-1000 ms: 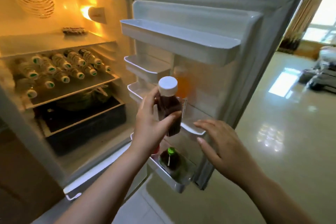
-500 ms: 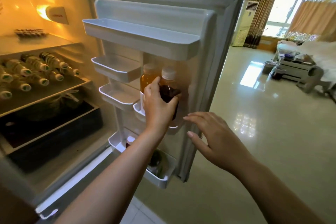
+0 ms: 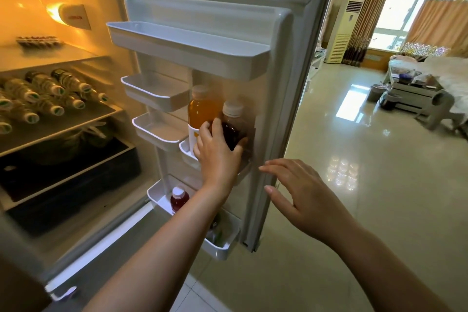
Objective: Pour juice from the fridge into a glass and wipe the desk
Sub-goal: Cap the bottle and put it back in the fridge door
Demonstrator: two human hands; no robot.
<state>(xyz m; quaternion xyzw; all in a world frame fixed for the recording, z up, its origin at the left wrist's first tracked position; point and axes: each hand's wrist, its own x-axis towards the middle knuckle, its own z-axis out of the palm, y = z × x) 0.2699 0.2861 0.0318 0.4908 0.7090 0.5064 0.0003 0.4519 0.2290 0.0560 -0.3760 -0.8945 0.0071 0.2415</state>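
Observation:
The fridge door [image 3: 278, 83] stands wide open. My left hand [image 3: 217, 154] grips a dark juice bottle with a white cap [image 3: 233, 121], which stands in a middle door shelf [image 3: 243, 172]. An orange juice bottle [image 3: 201, 109] stands just left of it in the same shelf. My right hand [image 3: 301, 195] hovers with straight fingers close to the door's edge, holding nothing. A red juice bottle [image 3: 178, 199] sits in the bottom door shelf [image 3: 217, 248].
Several green-capped bottles [image 3: 45, 99] lie on a lit inner fridge shelf, above a dark drawer [image 3: 76, 175]. Upper door shelves [image 3: 187, 48] hold nothing. Glossy tiled floor [image 3: 354, 185] stretches right toward a low table [image 3: 415, 94] and a standing air conditioner [image 3: 342, 30].
My left hand has carried the dark bottle away from me and down into the door shelf beside the orange bottle. My right hand stayed near the door edge.

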